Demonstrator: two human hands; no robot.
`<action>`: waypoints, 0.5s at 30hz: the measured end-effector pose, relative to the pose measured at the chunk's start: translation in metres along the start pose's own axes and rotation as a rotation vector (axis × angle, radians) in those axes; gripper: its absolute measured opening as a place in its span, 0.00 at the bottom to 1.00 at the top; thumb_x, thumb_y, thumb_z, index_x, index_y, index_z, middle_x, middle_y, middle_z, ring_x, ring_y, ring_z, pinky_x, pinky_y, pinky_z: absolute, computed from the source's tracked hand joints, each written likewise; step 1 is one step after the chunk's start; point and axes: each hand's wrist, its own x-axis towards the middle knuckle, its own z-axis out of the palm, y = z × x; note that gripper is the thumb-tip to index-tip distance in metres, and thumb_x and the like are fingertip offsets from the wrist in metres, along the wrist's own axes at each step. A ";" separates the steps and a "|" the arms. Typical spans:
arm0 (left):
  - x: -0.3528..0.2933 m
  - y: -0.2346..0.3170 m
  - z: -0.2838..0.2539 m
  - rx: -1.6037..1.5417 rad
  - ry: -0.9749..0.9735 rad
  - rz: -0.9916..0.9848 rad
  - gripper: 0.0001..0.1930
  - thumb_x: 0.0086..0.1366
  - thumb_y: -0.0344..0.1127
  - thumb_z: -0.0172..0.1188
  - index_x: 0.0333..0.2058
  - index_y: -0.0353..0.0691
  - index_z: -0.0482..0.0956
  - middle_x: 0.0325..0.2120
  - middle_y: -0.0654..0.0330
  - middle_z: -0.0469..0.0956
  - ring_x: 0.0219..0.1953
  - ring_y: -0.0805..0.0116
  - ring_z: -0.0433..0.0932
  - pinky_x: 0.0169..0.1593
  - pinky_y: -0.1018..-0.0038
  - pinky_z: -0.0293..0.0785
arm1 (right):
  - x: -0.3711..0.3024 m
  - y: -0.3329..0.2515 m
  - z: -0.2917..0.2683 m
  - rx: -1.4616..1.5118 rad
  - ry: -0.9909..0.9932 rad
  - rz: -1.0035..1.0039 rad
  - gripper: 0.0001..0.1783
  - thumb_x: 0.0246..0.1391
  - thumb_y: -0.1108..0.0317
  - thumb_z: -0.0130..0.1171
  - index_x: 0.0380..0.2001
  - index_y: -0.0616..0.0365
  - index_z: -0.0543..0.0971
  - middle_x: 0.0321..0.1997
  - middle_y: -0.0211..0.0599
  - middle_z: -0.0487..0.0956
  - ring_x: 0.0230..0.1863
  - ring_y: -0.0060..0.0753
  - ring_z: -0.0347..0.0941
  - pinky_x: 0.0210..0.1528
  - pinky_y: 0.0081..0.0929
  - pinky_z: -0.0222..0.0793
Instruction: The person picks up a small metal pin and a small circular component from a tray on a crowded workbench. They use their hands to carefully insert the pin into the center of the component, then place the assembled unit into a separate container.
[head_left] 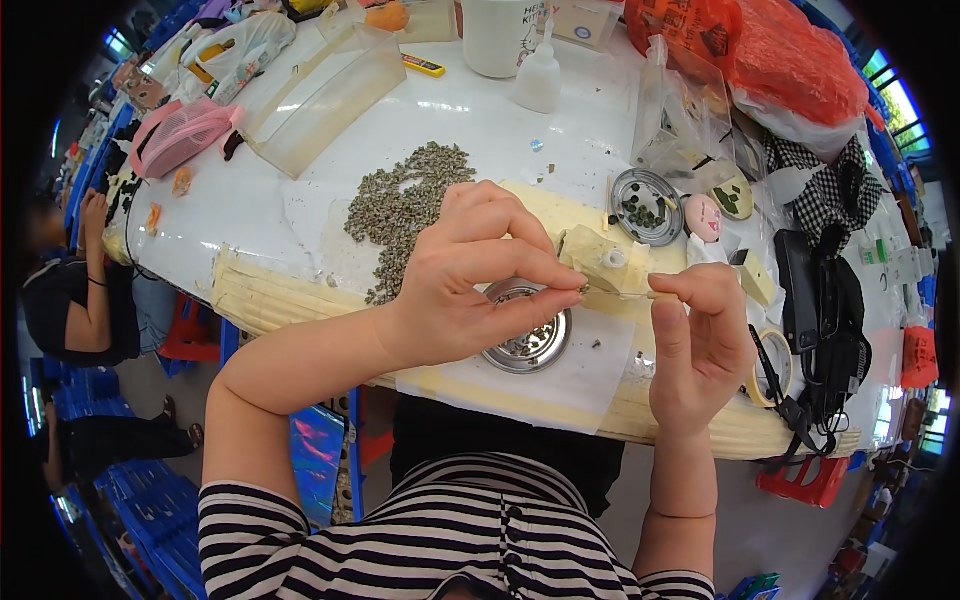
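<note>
Pinching 1 tiny dark piece (pixel 584 289), the left hand (pixel 470 265) is closed near 1 end of a thin pale stick (pixel 630 295), whose other end the right hand (pixel 710 355) grips; watching remotely, I judge that a slack pinch or stick jerk could drop the piece into the metal dish (pixel 530 368) beneath the left hand.

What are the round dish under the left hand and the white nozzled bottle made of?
Round dish: probably polished metal, given its silvery rim and bright reflections. White bottle: likely plastic, satin finish, judging by its smooth, softly shaded body.
</note>
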 end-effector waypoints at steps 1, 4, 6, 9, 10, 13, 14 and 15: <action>0.000 0.000 0.000 -0.001 0.000 0.001 0.11 0.48 0.27 0.74 0.32 0.44 0.86 0.28 0.67 0.78 0.34 0.70 0.72 0.42 0.72 0.64 | 0.000 0.000 0.000 0.000 0.001 -0.002 0.06 0.49 0.77 0.67 0.33 0.63 0.82 0.32 0.36 0.79 0.35 0.30 0.70 0.39 0.24 0.65; 0.000 -0.001 -0.001 0.003 0.001 0.008 0.11 0.48 0.27 0.74 0.32 0.44 0.86 0.28 0.68 0.78 0.34 0.70 0.71 0.42 0.72 0.64 | 0.001 0.000 0.001 -0.001 0.003 -0.004 0.06 0.49 0.78 0.67 0.33 0.63 0.82 0.32 0.36 0.79 0.34 0.30 0.70 0.39 0.24 0.65; 0.001 -0.001 -0.001 -0.003 -0.001 0.008 0.11 0.48 0.27 0.74 0.32 0.43 0.86 0.28 0.68 0.78 0.34 0.70 0.71 0.42 0.72 0.64 | 0.000 0.000 0.001 -0.003 0.002 0.000 0.06 0.49 0.78 0.67 0.33 0.63 0.82 0.32 0.35 0.79 0.34 0.30 0.70 0.39 0.23 0.65; 0.000 -0.001 0.000 -0.006 -0.002 0.012 0.11 0.48 0.27 0.74 0.32 0.43 0.86 0.28 0.68 0.78 0.34 0.70 0.71 0.42 0.72 0.64 | 0.001 0.000 0.001 -0.016 -0.002 -0.009 0.06 0.49 0.78 0.67 0.33 0.64 0.82 0.31 0.35 0.78 0.34 0.30 0.70 0.39 0.23 0.65; 0.000 -0.001 0.000 -0.007 -0.002 0.014 0.11 0.48 0.27 0.74 0.32 0.43 0.86 0.28 0.68 0.78 0.34 0.70 0.71 0.42 0.72 0.64 | 0.001 0.000 0.001 -0.012 0.000 -0.002 0.06 0.49 0.78 0.66 0.33 0.64 0.82 0.31 0.35 0.78 0.34 0.30 0.70 0.39 0.23 0.65; 0.000 -0.001 -0.001 -0.011 -0.001 0.014 0.11 0.48 0.26 0.74 0.32 0.43 0.86 0.28 0.67 0.78 0.34 0.70 0.70 0.42 0.72 0.64 | 0.001 -0.002 0.000 0.010 0.032 0.051 0.05 0.50 0.78 0.66 0.32 0.63 0.82 0.31 0.35 0.78 0.34 0.29 0.70 0.38 0.23 0.65; 0.000 -0.001 -0.001 -0.012 -0.001 0.012 0.11 0.48 0.26 0.74 0.32 0.43 0.86 0.28 0.67 0.78 0.34 0.70 0.70 0.42 0.72 0.64 | 0.000 -0.003 0.000 0.026 0.062 0.089 0.05 0.50 0.78 0.66 0.32 0.63 0.82 0.30 0.34 0.78 0.34 0.29 0.70 0.38 0.23 0.65; 0.000 -0.001 -0.001 -0.013 -0.001 0.011 0.11 0.48 0.26 0.74 0.32 0.43 0.86 0.28 0.67 0.78 0.34 0.70 0.70 0.42 0.72 0.64 | 0.000 -0.003 0.000 0.041 0.093 0.128 0.04 0.50 0.78 0.66 0.32 0.63 0.82 0.30 0.34 0.78 0.34 0.28 0.70 0.38 0.23 0.65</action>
